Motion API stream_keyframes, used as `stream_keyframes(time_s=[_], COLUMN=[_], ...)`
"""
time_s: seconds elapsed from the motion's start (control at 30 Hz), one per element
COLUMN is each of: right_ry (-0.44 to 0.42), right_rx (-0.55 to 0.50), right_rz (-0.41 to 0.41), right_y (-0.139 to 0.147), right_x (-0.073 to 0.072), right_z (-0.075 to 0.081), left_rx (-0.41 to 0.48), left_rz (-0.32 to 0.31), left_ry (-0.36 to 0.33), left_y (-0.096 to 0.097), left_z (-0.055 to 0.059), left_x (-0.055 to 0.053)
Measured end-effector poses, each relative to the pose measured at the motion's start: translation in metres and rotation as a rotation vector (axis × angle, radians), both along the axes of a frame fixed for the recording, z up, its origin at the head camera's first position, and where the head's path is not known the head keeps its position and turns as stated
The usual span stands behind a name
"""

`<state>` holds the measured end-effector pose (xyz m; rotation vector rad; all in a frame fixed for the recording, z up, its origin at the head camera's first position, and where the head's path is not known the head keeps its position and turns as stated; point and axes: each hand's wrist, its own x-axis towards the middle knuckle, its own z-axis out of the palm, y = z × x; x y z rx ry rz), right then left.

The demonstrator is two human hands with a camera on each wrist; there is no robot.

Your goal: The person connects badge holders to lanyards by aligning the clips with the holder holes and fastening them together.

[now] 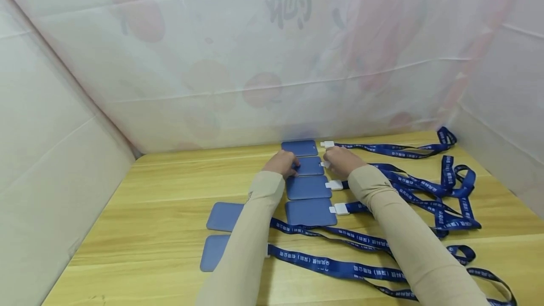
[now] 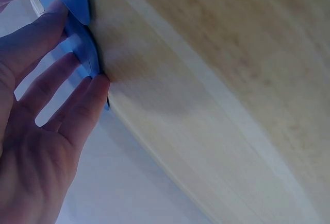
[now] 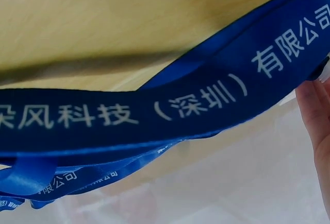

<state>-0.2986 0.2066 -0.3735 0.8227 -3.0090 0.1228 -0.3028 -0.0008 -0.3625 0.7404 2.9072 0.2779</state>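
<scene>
In the head view my left hand point(image 1: 281, 163) is at the left end of a blue badge holder point(image 1: 309, 166), second from the back in a column of several. The left wrist view shows its thumb and fingers spread about the edges of the blue holder point(image 2: 82, 46). My right hand point(image 1: 342, 160) pinches the white clip point(image 1: 326, 165) of a blue lanyard at that holder's right end; its fingertips partly hide the clip. White-lettered lanyard strap point(image 3: 196, 100) crosses the right wrist view, with part of the right hand point(image 3: 315, 118) at the edge.
Behind lies another badge holder point(image 1: 299, 148) beside a white clip point(image 1: 327, 144). Nearer are two holders, point(image 1: 309, 187) with clips at their right ends. Two more holders, one at the front point(image 1: 214, 252), lie left. Lanyard straps point(image 1: 456, 223) tangle at right. Pale sheets point(image 1: 238, 60) enclose the wooden table point(image 1: 140, 230).
</scene>
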Motion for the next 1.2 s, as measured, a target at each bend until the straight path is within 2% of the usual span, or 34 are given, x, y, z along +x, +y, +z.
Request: stream_keyframes(time_s=[1.2], right_ry=[0.041], right_rx=[-0.012], right_rz=[0.029], right_y=[0.0027], right_x=[-0.0046], right_z=[-0.0064], left_rx=[0.000], left_rz=[0.008], left_ry=[0.008], left_y=[0.0006], left_z=[-0.0028], left_x=[-0.0012])
